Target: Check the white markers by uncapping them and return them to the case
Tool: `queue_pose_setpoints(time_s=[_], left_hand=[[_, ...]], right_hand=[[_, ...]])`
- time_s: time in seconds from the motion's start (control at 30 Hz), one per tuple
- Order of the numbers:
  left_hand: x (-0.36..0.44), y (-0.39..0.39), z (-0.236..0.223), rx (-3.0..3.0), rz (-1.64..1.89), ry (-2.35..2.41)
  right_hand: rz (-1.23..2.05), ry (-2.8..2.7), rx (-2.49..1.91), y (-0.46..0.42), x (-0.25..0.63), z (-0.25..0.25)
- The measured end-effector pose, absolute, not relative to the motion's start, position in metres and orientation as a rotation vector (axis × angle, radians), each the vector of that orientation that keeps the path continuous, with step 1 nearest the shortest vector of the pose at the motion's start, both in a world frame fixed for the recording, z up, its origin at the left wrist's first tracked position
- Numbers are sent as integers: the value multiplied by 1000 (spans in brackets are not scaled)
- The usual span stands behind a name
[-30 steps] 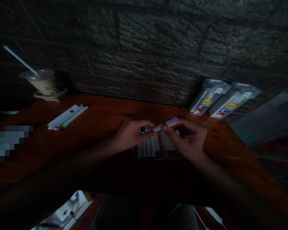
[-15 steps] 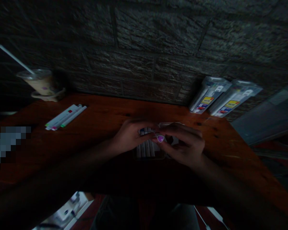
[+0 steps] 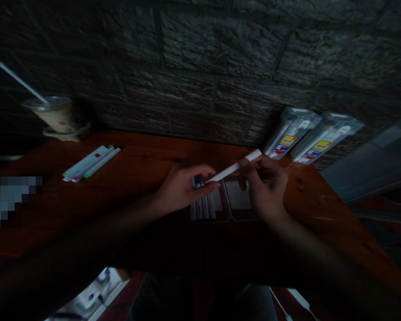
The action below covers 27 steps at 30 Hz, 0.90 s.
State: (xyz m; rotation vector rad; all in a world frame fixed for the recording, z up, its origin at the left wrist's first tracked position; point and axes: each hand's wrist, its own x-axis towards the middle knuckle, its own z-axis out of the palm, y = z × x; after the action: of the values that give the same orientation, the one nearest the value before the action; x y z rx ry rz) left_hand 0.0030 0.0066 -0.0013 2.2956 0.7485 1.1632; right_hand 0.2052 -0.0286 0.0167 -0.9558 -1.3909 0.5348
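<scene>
A white marker slants up to the right between my two hands. My left hand pinches its lower end between thumb and fingers. Higher up, the thumb and fingers of my right hand close around the other end. Below them an open clear plastic case lies on the table, partly covered by my hands. Several white markers lie side by side in its left half. A pale insert shows in the right half.
Several loose white markers lie on the wooden table to the left. Behind them stands a drink cup with a straw. Two clear marker packs lean against the stone wall at the back right.
The marker has swung from pointing its purple end at me to lying slanted up to the right. My right hand has shifted right and turned along with it.
</scene>
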Motion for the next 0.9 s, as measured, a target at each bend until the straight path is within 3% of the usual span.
queue_pose_setpoints(time_s=[0.5,0.73,0.9], left_hand=[[1,-3,11,2418,1662,580],[1,-10,13,2436,1675,521],[1,-14,16,2423,1692,505]], right_hand=[[1340,-904,-979,-5,211,8],[1246,-1348,-957,-10,211,-2],[983,-1677,-919,-17,206,-9]])
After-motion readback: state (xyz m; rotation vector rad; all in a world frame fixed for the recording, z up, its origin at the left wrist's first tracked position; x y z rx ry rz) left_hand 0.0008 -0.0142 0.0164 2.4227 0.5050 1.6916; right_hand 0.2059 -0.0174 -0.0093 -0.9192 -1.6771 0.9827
